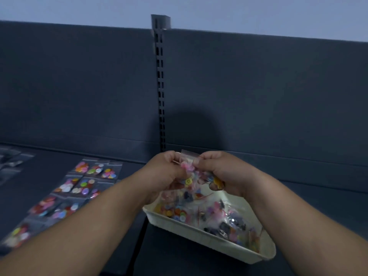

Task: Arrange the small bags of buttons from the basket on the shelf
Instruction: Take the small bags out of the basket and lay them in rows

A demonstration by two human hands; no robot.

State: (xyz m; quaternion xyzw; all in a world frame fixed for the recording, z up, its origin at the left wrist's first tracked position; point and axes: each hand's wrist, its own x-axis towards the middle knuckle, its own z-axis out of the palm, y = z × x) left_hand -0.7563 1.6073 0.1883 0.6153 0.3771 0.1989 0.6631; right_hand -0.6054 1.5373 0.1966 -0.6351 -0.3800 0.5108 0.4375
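Note:
A white basket (201, 231) full of small clear bags of coloured buttons stands on the dark shelf (59, 158), right of centre. Above its far end, my left hand (167, 172) and my right hand (221, 170) both grip a bunch of small button bags (189, 176), fingers curled round them. A bag's clear top sticks up between my thumbs. To the left, several button bags (79, 186) lie flat in rows on the shelf.
The shelf's dark back panel (258, 92) rises behind my hands, with a slotted upright post (161, 86) in the middle. At the far left lie a few clear bags (12, 162), blurred. Bare shelf surface stretches to the right of the basket.

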